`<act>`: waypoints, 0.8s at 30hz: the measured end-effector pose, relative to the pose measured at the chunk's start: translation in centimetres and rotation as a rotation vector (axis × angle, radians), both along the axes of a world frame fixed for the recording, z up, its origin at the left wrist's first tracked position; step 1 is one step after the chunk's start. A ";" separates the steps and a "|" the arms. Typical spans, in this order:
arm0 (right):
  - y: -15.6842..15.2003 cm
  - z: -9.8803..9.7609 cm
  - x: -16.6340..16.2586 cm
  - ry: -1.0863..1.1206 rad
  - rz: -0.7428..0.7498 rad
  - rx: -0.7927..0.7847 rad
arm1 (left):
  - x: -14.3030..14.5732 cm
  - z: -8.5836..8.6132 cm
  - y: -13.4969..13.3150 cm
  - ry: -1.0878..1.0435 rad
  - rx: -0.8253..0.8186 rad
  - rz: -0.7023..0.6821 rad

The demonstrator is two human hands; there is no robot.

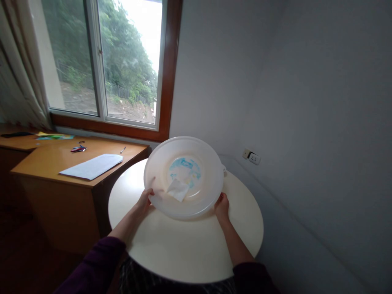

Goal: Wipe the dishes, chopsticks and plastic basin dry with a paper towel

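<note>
gripping translucent white round plastic basin (190,149) by rim, left hand (145,200) at 8 o'clock, right hand (222,205) at 4; held over round cream tabletop (183,249), near brown wooden desk (45,161) at 9, wood-framed window (130,61) at 11.

Room to pass over the near side of the round table (180,249), basin (212,173) blocking the far middle, wall (214,81) behind

left sleeve (94,261): dark purple | right sleeve (252,277): purple, near black | lap garment (137,277): dark, pale checked lines
</note>
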State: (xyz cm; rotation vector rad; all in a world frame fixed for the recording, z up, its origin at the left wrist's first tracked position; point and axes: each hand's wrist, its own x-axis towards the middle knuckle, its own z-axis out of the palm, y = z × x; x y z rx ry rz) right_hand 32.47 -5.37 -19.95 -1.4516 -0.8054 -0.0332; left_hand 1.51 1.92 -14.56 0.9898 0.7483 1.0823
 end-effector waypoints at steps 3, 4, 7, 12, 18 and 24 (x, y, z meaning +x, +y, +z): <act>-0.3 0.3 -0.3 0.000 0.011 -0.002 | 0.0 -0.1 0.0 0.019 0.015 0.018; -0.3 0.5 -0.5 0.000 0.019 0.000 | 0.0 -0.2 0.1 0.026 0.027 0.022; -0.5 0.9 -0.9 0.008 0.042 0.021 | 0.0 -0.6 0.4 0.038 0.076 0.057; -1.3 2.6 0.0 0.083 -0.015 0.096 | 0.1 -1.2 0.8 0.038 0.113 0.113; -4.1 6.0 1.8 0.173 -0.137 0.262 | 0.5 -1.4 0.8 0.077 0.194 0.163; -6.3 11.4 0.0 0.106 -0.122 0.386 | 0.6 -1.3 0.6 0.109 0.267 0.112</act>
